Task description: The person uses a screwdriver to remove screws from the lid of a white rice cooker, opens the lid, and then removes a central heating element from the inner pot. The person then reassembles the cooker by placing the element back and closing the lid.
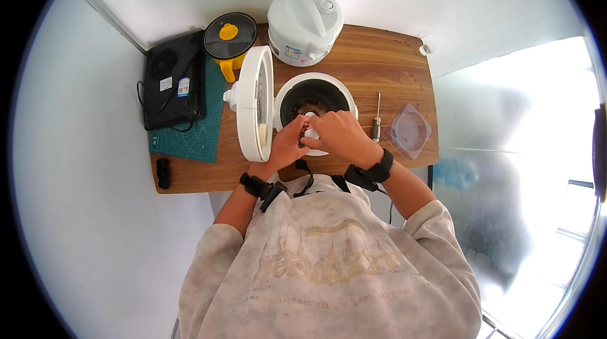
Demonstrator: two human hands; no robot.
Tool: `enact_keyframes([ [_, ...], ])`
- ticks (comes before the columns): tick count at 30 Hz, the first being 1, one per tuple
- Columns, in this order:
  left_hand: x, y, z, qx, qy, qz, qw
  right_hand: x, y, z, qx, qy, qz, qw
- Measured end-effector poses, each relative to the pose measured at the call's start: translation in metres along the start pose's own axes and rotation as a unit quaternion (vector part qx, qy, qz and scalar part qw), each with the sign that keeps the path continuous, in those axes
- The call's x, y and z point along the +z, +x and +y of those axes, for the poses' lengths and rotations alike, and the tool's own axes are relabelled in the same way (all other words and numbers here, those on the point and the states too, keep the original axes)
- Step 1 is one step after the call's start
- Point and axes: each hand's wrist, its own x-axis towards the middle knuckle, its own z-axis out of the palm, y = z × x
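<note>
A white round cooker stands open at the middle of the wooden table, its thick lid raised on the left. The dark inside is bare of any inner pot that I can make out, with something metallic at the bottom. Over its front part, my left hand and my right hand meet with fingers closed around a small white piece, mostly hidden by the fingers. A screwdriver lies right of the cooker, beside a clear plastic tray.
A white lidded appliance and a yellow pot with black lid stand behind. A black flat appliance lies on a green mat at left. A small black item lies near the front-left edge. Walls border the table.
</note>
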Motion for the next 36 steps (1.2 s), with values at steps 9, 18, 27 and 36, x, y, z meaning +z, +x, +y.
enact_keyframes([
  [9,0.001,-0.001,-0.008,-0.011,0.039,-0.002,0.999,-0.011,-0.001,-0.001,0.054,-0.072,-0.065,0.994],
  [18,0.005,-0.002,0.003,0.035,0.054,0.006,0.998,-0.006,-0.007,0.003,0.004,0.031,-0.042,0.999],
  [27,0.002,-0.016,-0.01,0.059,0.249,-0.036,0.966,0.005,-0.005,0.008,0.035,-0.073,0.01,0.997],
  [36,0.005,-0.016,-0.02,0.035,0.221,0.002,0.975,-0.012,-0.014,-0.002,0.002,0.021,-0.013,1.0],
])
